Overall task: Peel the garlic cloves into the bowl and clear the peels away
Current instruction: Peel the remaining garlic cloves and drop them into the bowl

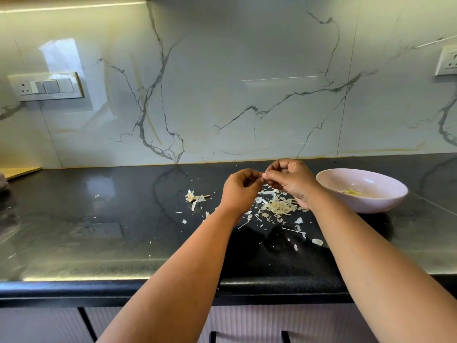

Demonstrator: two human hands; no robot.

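a: where are the two hands?

b: both are raised above the dark countertop (123, 219), meeting fingertip to fingertip over the heap of peels (278, 206). the left hand (241, 189) has its fingers curled inward, thumb and forefinger pinched together at the meeting point. the right hand (288, 180) is likewise curled, its fingers bent toward the palm and its fingertips touching those of the left

a: what do they hold?

b: something small is pinched between them, presumably a garlic clove, but it is hidden by the fingers and cannot be made out

a: and the peeled cloves?

b: a few pale yellow garlic cloves (352, 192) lie in the bottom of the bowl (385, 201), a shallow pinkish-white dish standing on the countertop just to the right of the right wrist

a: the waste?

b: the main heap of peels lies on the countertop beneath the right hand, with loose flakes scattered around it toward the near edge. a stripped garlic stem (195, 198) with papery skin lies apart, to the left of the left hand

a: background?

b: a veined marble backsplash (247, 95), with a switch panel (45, 86) at left and a socket (447, 60) at the right edge
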